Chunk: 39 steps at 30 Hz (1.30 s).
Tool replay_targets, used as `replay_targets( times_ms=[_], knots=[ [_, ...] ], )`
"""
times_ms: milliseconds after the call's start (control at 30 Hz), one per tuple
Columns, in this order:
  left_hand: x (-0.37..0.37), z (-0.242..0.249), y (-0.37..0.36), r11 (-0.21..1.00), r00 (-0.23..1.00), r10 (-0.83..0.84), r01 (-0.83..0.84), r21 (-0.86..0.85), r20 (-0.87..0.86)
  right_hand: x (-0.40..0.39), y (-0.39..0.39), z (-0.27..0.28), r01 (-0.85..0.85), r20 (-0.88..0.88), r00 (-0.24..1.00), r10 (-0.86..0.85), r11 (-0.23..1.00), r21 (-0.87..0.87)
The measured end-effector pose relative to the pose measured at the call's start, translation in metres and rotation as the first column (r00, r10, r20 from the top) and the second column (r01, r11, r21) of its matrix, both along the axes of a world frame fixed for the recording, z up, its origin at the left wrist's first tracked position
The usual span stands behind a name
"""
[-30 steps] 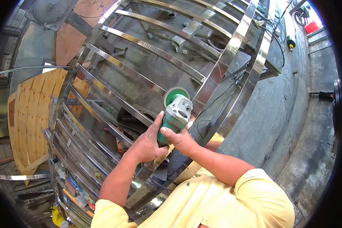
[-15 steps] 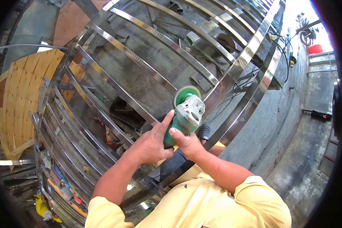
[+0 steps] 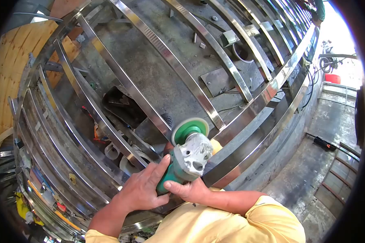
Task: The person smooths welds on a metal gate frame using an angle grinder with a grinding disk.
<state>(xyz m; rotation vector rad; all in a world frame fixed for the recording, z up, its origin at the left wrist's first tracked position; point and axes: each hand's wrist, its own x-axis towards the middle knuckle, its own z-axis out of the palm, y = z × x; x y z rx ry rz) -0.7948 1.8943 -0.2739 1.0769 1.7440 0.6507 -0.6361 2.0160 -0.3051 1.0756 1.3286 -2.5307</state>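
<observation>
An angle grinder [image 3: 195, 154] with a pale, scuffed metal head and green body is held between both hands. Its round green-backed disc [image 3: 190, 130] points away from the body, over or beside the wide polished rail of a metal frame [image 3: 247, 113]; whether it touches is unclear. My left hand [image 3: 144, 188] wraps around the body from the left, forefinger stretched along it. On the right side, my right hand [image 3: 186, 189] grips the body, thumb on top and the other fingers mostly hidden. Curved shiny slats [image 3: 162, 52] run from the rail to the upper left.
Wooden boards [image 3: 12, 69] lie at the left. Beneath the slats are a black container [image 3: 123, 107], a metal plate [image 3: 218, 82] and scraps. A red container [image 3: 332, 78] and cables are at the right. Part of a person [image 3: 319, 12] shows at the top right.
The grinder and both hands appear lower and slightly left in view, and larger. The view of the frame has shifted, and a person's part now shows at the top right.
</observation>
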Motion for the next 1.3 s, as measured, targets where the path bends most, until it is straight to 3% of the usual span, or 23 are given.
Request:
replay_targets(
  times_ms=[333,600,867,967,1100,1300],
  knots=[
    [-0.002,0.005,-0.043,0.999,1.000,-0.026,0.025,-0.042,-0.015,0.000,-0.016,-0.003,-0.295,-0.084,0.954,0.289,0.953,-0.065],
    [-0.003,0.018,-0.058,0.974,0.996,-0.084,0.085,-0.211,0.013,0.002,-0.044,-0.008,-0.222,-0.168,0.966,0.195,0.961,-0.163],
    [-0.010,0.021,-0.025,0.978,0.991,-0.128,0.131,-0.162,0.029,0.003,-0.044,-0.019,-0.004,-0.227,0.973,-0.031,0.989,-0.150],
    [-0.004,0.022,-0.033,0.987,0.993,-0.120,0.119,-0.113,-0.006,0.004,-0.044,-0.013,-0.037,-0.233,0.972,-0.015,0.975,-0.220],
    [0.002,0.039,-0.036,0.971,0.970,-0.196,0.172,-0.165,-0.141,0.011,-0.053,-0.020,-0.099,-0.319,0.946,0.046,0.984,-0.151],
    [0.006,0.035,-0.019,0.973,0.953,-0.224,0.206,-0.106,-0.204,0.017,-0.035,-0.019,-0.116,-0.265,0.962,0.068,0.978,-0.171]
  ],
)
